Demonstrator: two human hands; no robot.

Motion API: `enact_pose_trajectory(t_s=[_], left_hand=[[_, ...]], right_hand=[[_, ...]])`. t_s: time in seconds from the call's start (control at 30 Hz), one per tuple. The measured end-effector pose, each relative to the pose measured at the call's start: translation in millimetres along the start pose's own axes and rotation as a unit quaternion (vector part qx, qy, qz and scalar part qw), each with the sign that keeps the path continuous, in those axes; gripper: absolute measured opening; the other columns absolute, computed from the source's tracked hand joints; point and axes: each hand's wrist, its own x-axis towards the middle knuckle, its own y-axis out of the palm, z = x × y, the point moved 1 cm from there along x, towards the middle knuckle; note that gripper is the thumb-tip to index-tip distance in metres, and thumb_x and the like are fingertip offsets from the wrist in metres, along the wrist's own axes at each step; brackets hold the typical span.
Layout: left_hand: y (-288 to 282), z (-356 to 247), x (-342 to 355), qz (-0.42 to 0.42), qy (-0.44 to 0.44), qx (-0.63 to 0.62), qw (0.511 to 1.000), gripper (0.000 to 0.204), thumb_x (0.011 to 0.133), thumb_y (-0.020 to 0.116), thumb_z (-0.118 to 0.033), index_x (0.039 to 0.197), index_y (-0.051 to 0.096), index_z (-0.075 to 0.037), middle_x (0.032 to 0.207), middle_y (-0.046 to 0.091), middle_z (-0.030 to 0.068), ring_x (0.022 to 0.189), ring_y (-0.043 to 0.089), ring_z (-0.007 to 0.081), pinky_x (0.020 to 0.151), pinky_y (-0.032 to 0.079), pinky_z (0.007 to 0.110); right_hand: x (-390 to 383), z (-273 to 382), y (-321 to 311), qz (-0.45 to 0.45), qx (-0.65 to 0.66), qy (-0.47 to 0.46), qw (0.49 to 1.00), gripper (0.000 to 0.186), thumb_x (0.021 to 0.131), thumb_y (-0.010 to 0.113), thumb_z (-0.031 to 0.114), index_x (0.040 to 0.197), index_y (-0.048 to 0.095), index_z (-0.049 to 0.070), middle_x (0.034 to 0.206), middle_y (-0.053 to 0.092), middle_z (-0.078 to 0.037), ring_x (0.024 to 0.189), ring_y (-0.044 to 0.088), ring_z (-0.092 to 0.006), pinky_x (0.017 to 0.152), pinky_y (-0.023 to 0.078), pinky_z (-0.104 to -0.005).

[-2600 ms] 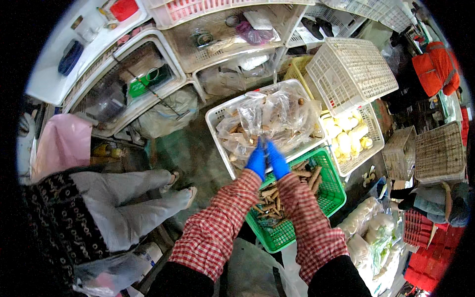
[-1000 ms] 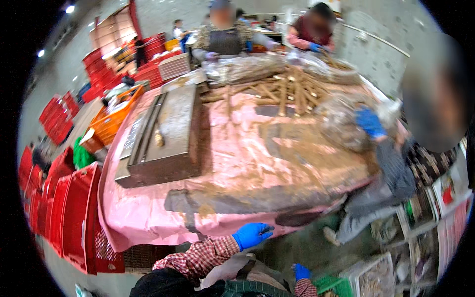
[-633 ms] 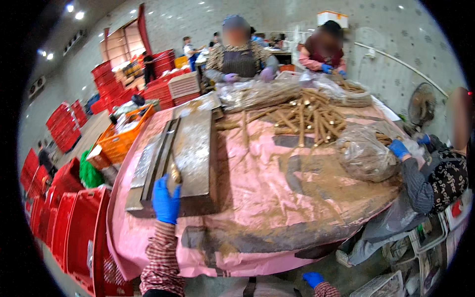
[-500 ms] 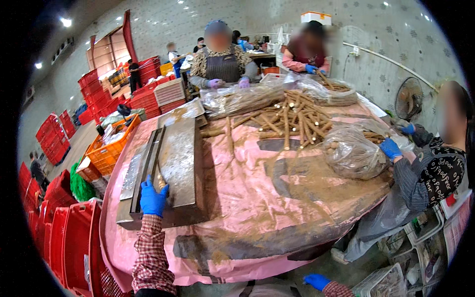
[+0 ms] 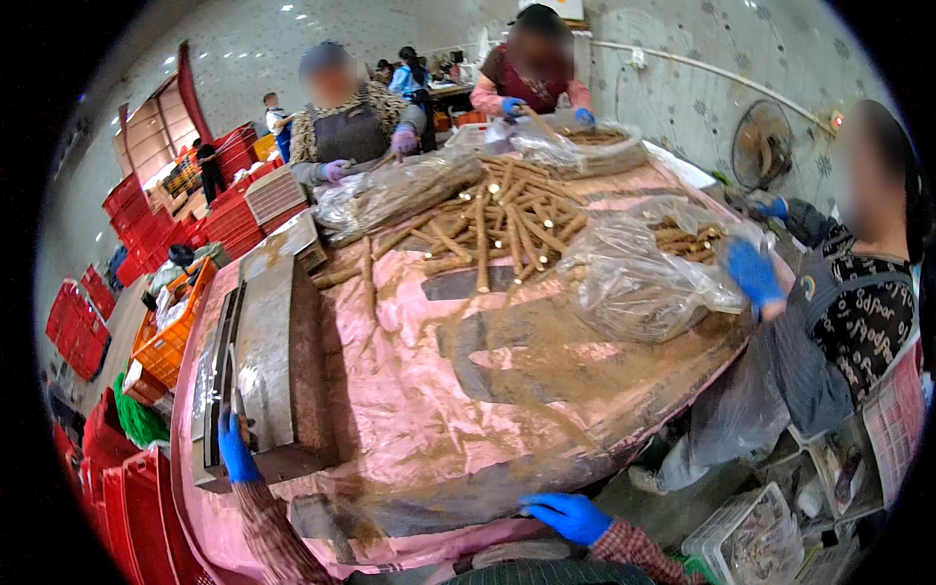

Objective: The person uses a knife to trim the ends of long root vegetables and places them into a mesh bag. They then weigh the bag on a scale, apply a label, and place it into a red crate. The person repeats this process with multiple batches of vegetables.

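Note:
My left hand (image 5: 237, 447), in a blue glove, grips the near end of a long bar on a grey metal box-shaped machine (image 5: 268, 351) at the left of the table. Also gloved in blue, my right hand (image 5: 567, 515) lies flat with fingers spread on the near edge of the pink plastic sheet (image 5: 439, 390) that covers the table. It holds nothing. Soil smears the sheet. A pile of brown root sticks (image 5: 507, 219) lies at the far middle.
Clear bags holding roots (image 5: 639, 278) sit on the right, held by a seated person's blue-gloved hand (image 5: 753, 273). Two more people work across the table, beside another long bag (image 5: 400, 190). Red crates (image 5: 127, 487) and an orange basket (image 5: 166, 336) stand on the left.
The view swung up from floor baskets to the table. My left hand reached to the metal machine and closed on its bar. My right hand came to rest on the near table edge.

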Motion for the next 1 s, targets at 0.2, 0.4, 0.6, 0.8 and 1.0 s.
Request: enact_pose_trajectory(t_s=[0.2, 0.4, 0.6, 0.8, 1.0], left_hand=[[152.6, -5.4, -153.3, 0.092, -0.092, -0.223, 0.966, 0.04, 0.082, 0.041, -0.029, 0.117, 0.035, -0.01, 0.067, 0.05, 0.0028, 0.046, 0.041, 0.0065, 0.04, 0.033, 0.018], [269.9, -5.0, -265.3, 0.264, 0.028, 0.076, 0.961, 0.048, 0.083, 0.041, -0.015, 0.126, 0.02, -0.008, 0.09, 0.055, 0.0121, 0.062, 0.051, 0.0114, 0.055, 0.043, 0.023], [268.1, -24.1, -236.7, 0.365, 0.166, 0.285, 0.871, 0.037, 0.076, 0.051, -0.021, 0.111, 0.044, -0.013, 0.075, 0.056, 0.0075, 0.062, 0.056, 0.0227, 0.053, 0.044, 0.031], [317.3, -54.9, -182.7, 0.454, 0.267, 0.321, 0.787, 0.032, 0.077, 0.05, -0.02, 0.108, 0.046, -0.013, 0.084, 0.055, 0.012, 0.07, 0.054, 0.0265, 0.059, 0.044, 0.034], [428.3, -94.0, -129.8, 0.464, 0.426, 0.267, 0.729, 0.031, 0.077, 0.051, -0.022, 0.105, 0.048, -0.01, 0.092, 0.052, 0.0146, 0.08, 0.052, 0.0295, 0.067, 0.043, 0.035]], right_hand=[[67.4, 14.1, -13.1, 0.064, 0.075, -0.067, 0.993, 0.035, 0.081, 0.045, 0.029, 0.106, 0.048, 0.005, 0.098, 0.055, -0.012, 0.087, 0.054, -0.0189, 0.076, 0.041, -0.0299], [95.2, -5.4, 6.9, 0.069, 0.364, 0.137, 0.919, 0.036, 0.078, 0.051, 0.028, 0.103, 0.048, 0.002, 0.091, 0.055, -0.006, 0.083, 0.05, -0.0122, 0.074, 0.039, -0.0245], [96.8, -39.1, -63.4, -0.134, 0.359, 0.016, 0.924, 0.023, 0.077, 0.053, 0.012, 0.097, 0.048, 0.004, 0.081, 0.055, -0.007, 0.07, 0.054, -0.0111, 0.058, 0.044, -0.0227], [90.6, -67.7, -130.2, -0.335, 0.228, 0.082, 0.91, 0.027, 0.073, 0.057, 0.011, 0.099, 0.051, 0.008, 0.064, 0.048, 0.001, 0.054, 0.043, -0.0062, 0.049, 0.038, -0.0211], [94.5, -82.3, -135.1, -0.379, 0.305, 0.067, 0.871, 0.023, 0.075, 0.054, 0.008, 0.097, 0.052, 0.005, 0.067, 0.051, -0.001, 0.055, 0.046, -0.0084, 0.048, 0.04, -0.0214]])
